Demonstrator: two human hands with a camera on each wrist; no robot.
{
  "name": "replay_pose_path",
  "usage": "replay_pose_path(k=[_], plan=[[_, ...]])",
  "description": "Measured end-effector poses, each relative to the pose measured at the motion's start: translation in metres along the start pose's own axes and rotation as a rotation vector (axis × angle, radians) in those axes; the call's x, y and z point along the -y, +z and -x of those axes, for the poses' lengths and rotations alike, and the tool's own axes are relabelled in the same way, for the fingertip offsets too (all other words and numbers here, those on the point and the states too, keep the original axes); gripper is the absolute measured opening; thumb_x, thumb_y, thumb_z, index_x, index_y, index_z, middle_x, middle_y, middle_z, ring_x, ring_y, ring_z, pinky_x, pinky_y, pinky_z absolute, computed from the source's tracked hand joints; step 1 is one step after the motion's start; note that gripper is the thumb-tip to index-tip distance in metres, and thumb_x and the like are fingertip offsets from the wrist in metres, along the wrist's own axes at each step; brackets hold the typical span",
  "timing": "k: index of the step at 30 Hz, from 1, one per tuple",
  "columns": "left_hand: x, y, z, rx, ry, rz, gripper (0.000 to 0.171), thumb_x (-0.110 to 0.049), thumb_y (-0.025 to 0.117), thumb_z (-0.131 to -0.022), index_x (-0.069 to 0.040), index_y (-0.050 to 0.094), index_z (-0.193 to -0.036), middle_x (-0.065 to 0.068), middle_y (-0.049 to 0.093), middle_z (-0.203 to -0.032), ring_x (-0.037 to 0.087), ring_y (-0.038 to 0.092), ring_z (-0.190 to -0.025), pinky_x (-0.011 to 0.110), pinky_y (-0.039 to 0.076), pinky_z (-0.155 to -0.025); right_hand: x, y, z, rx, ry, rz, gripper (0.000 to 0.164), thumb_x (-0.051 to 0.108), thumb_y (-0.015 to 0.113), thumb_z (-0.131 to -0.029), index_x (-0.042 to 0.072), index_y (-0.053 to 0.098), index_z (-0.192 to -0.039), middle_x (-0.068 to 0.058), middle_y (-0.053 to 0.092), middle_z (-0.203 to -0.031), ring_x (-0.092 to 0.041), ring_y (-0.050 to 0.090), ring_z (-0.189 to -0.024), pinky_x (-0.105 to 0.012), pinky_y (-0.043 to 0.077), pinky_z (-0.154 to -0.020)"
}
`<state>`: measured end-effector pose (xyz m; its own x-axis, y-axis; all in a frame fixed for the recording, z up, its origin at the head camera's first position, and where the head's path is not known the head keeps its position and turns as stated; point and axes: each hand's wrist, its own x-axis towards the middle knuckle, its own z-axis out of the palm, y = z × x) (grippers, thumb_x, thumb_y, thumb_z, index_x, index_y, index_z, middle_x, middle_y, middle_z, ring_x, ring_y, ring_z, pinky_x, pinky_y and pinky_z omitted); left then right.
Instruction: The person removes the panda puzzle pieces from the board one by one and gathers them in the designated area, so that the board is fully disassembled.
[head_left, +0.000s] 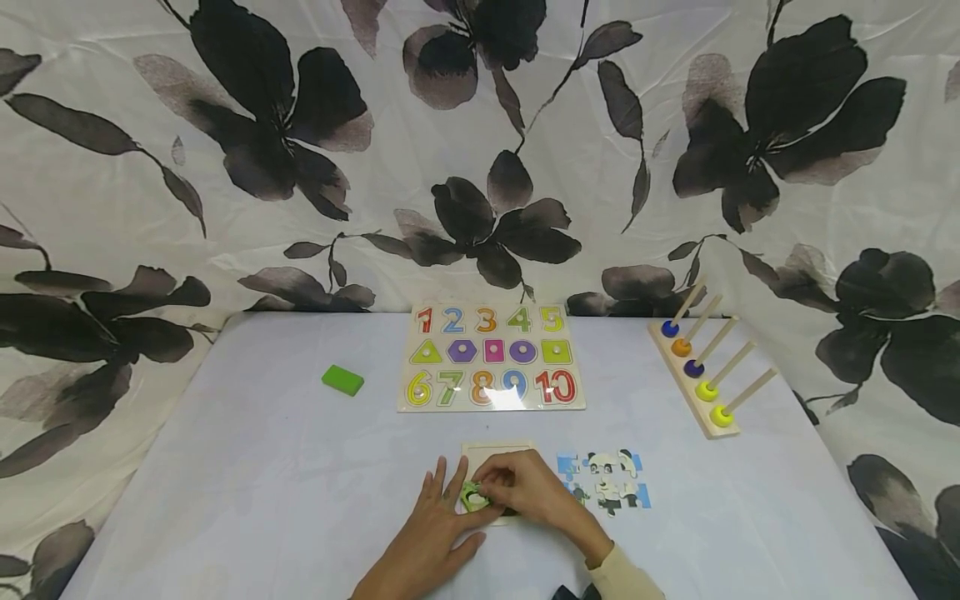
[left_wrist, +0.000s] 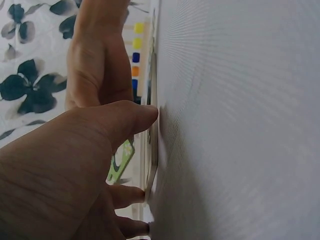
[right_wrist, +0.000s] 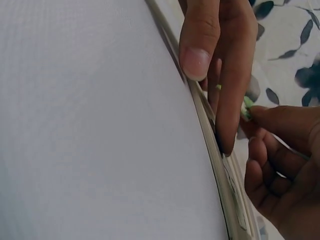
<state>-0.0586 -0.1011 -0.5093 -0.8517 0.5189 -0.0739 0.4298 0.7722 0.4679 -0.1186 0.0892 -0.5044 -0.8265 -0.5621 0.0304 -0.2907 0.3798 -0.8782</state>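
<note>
A small wooden puzzle tray (head_left: 498,447) lies at the front middle of the table, mostly covered by both hands. My right hand (head_left: 528,487) pinches a green puzzle piece (head_left: 472,497) with a black-and-white print between thumb and fingertips. In the left wrist view this green piece (left_wrist: 120,162) is tilted above the tray. My left hand (head_left: 438,529) has its fingers spread, straight and relaxed, at the tray's left side. Its thumb (right_wrist: 195,62) rests at the tray's near edge in the right wrist view, and a finger reaches over onto the tray.
Panda puzzle pieces (head_left: 607,481) lie loosely grouped right of the tray. Behind it is a number-and-shape board (head_left: 405,402). A green block (head_left: 342,380) sits at the left, and a wooden peg stand (head_left: 684,379) with colored beads at the right. Floral cloth (head_left: 480,125) hangs behind the table.
</note>
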Motion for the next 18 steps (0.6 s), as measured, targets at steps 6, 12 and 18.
replay_pose_path(k=[6, 12, 18], plan=[[0.0, -0.001, -0.001, 0.012, -0.001, -0.004, 0.035, -0.034, 0.058, -0.094, -0.04, 0.06, -0.128, 0.027, 0.02, -0.154, 0.058, 0.008, -0.138, 0.068, 0.017, -0.107, 0.004, -0.006, 0.004, -0.033, 0.02, -0.029, 0.008, 0.011, 0.071, -0.085, 0.014, 0.074, -0.092, 0.006, 0.068, -0.079, -0.003, 0.061, -0.07, -0.022, 0.052, -0.065], [0.0, 0.0, 0.0, -0.004, 0.012, -0.006, 0.036, -0.032, 0.059, -0.094, -0.041, 0.06, -0.128, 0.029, 0.021, -0.153, 0.059, 0.01, -0.137, 0.069, 0.018, -0.107, 0.004, -0.013, 0.011, -0.062, 0.043, -0.034, 0.007, 0.014, 0.072, -0.085, 0.013, 0.075, -0.091, 0.005, 0.07, -0.08, -0.005, 0.062, -0.072, -0.022, 0.053, -0.067], [-0.001, 0.0, 0.0, -0.017, 0.015, 0.008, 0.036, -0.032, 0.059, -0.094, -0.042, 0.06, -0.128, 0.031, 0.021, -0.152, 0.059, 0.008, -0.137, 0.069, 0.017, -0.106, 0.002, -0.023, 0.02, -0.1, 0.079, -0.045, 0.008, 0.017, 0.073, -0.084, 0.013, 0.074, -0.092, 0.003, 0.07, -0.082, -0.005, 0.061, -0.072, -0.022, 0.052, -0.066]])
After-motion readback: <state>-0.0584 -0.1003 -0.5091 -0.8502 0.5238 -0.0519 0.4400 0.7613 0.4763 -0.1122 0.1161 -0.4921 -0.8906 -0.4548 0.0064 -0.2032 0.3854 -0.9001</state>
